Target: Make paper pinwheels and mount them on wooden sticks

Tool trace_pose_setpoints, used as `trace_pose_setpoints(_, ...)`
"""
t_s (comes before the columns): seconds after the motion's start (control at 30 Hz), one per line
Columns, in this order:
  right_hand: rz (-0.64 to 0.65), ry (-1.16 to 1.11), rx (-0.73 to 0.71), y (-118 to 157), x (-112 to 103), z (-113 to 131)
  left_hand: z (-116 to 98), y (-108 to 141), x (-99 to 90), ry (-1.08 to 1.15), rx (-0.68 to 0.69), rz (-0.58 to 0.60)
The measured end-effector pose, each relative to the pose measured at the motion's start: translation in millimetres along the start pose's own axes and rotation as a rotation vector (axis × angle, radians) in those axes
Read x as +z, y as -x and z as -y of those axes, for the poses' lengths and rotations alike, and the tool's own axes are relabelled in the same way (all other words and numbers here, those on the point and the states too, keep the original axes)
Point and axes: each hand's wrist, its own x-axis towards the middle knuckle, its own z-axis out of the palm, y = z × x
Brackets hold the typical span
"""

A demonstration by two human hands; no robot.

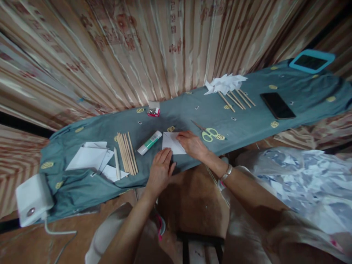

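Note:
A small square of white paper (171,140) with fold lines running towards its middle lies flat on the cloth in front of me. My left hand (161,169) rests its fingertips on the lower left edge of the paper, fingers stretched and thumb apart. Over the right side of the paper, my right hand (193,145) has its fingers bent together on the sheet and hides that part. Left of the paper lies a white and green glue stick (150,142). Green-handled scissors (207,133) lie open to the right, near my right hand.
Wooden sticks (127,154), a white pencil-like rod (117,163) and paper sheets (89,157) lie left. Behind stands a small box (153,109) of metal bits. Paper pinwheel-like pieces on sticks (227,84), a phone (277,105) and a blue-framed device (312,61) are right.

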Motion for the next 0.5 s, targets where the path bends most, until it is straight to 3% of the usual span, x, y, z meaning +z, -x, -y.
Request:
trace_pose_setpoints(0.23,-0.066,-0.041,-0.018,-0.7,6.5,-6.3,16.8,12.6,-7.5,-0.285,0.118,-0.090)
trace_pose_setpoints(0.5,-0.128,-0.104,-0.030,0.3,11.3,-12.0,22.3,15.6,-12.4,-0.345,0.187,-0.150)
